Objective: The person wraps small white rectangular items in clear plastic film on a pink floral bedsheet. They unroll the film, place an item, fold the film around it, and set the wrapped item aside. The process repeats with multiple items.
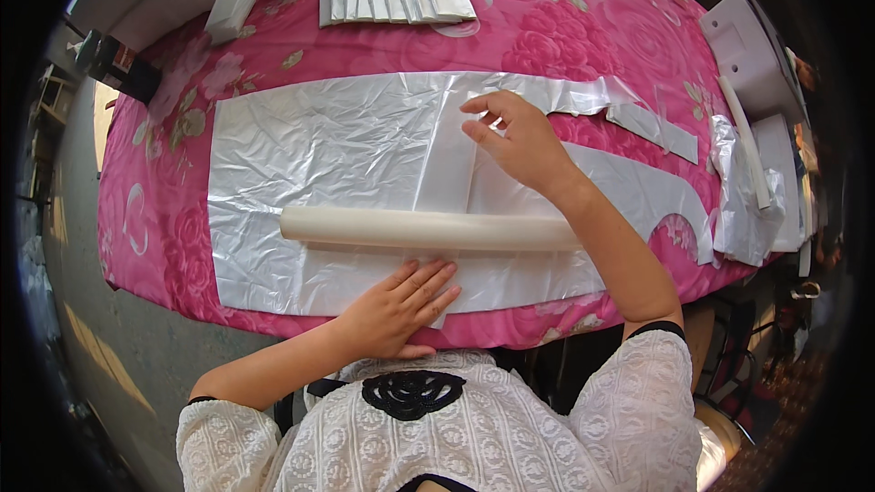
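A silvery-white plastic sheet (301, 150) with a creased surface is spread over the table. Across it lies a long cream-white tube (428, 229), its right end behind my right forearm. A smooth, paler strip (445, 164) runs up the middle of the sheet and passes beneath the tube. My left hand (408, 308) rests flat near the sheet's close edge, fingers stretched out, just below the tube. Above the strip's upper right side is my right hand (515, 137), fingers curved, with a gap between thumb and forefinger and nothing visible in it.
A pink floral tablecloth (583, 36) covers the table. A row of folded white-silver packets (396, 4) lies at the back, more stacked at far left near a dark bottle (118, 66). A cut strip (654, 130), a white stand (752, 55) and crumpled plastic (743, 191) are at right.
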Motion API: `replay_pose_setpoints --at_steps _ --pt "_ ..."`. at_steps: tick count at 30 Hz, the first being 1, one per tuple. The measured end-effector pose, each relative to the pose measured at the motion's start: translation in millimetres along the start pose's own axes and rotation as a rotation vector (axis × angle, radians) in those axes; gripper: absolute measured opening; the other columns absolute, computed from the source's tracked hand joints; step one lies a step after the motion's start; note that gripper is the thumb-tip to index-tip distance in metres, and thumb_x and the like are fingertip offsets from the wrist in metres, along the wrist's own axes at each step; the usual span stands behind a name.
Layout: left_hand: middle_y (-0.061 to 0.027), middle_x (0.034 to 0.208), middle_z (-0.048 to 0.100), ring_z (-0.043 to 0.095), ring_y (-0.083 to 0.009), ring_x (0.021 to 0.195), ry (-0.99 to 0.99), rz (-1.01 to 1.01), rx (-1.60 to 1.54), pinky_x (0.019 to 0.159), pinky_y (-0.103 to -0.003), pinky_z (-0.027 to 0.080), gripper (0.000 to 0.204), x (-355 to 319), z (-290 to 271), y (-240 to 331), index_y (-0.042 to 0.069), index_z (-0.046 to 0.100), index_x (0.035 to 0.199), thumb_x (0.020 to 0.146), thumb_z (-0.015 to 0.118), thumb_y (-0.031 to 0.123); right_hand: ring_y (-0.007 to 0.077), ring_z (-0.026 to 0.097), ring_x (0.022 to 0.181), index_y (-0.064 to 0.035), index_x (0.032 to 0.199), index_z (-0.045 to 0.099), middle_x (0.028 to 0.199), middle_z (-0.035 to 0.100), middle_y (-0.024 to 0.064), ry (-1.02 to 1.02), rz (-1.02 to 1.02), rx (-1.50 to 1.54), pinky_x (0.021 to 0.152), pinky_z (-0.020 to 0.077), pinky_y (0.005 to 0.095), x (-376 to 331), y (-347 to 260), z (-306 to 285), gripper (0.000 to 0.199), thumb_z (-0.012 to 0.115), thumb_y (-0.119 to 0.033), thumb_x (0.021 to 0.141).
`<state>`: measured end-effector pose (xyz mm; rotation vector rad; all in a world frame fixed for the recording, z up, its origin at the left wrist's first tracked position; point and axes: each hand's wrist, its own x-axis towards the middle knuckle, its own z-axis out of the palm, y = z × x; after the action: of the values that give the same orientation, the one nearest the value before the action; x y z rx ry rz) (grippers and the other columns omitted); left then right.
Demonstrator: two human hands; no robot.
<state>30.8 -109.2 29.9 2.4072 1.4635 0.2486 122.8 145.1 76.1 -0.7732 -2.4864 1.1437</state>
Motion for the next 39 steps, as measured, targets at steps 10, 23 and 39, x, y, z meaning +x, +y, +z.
replay_pose_setpoints --at_steps 10,23,39 --pt "-0.0208 0.144 0.027 0.026 -0.0338 0.134 -0.007 -0.021 0.02 0.109 -0.045 0.018 0.079 -1 -3 4 0.005 0.035 0.136 0.079 0.049 0.059 0.0282 0.053 0.094 -0.0103 0.121 0.055 0.105 0.058 0.009 0.062 -0.094 -0.424 0.082 0.0446 0.0371 -109 34 -30 0.05 0.068 -0.012 0.073" --pt "-0.021 0.143 0.028 0.028 -0.0345 0.133 0.083 -0.135 0.051 0.107 -0.048 0.022 0.076 2 20 36 0.005 0.037 0.134 0.076 0.06 0.047 0.0265 0.051 0.103 -0.0134 0.12 0.057 0.112 0.057 0.0071 -0.128 -0.381 -0.395 0.091 0.038 0.0397 -107 6 6 0.05 0.067 -0.007 0.071" --pt "-0.0166 0.139 0.036 0.037 -0.029 0.128 0.114 0.064 -0.091 0.106 -0.042 0.031 0.052 -24 11 20 0.003 0.04 0.131 0.083 0.053 0.02 0.0308 0.042 0.12 -0.0079 0.118 0.056 0.121 0.053 0.0132 0.154 -0.532 -0.346 0.102 0.0313 0.0419 15 12 27 0.045 0.064 -0.005 0.073"
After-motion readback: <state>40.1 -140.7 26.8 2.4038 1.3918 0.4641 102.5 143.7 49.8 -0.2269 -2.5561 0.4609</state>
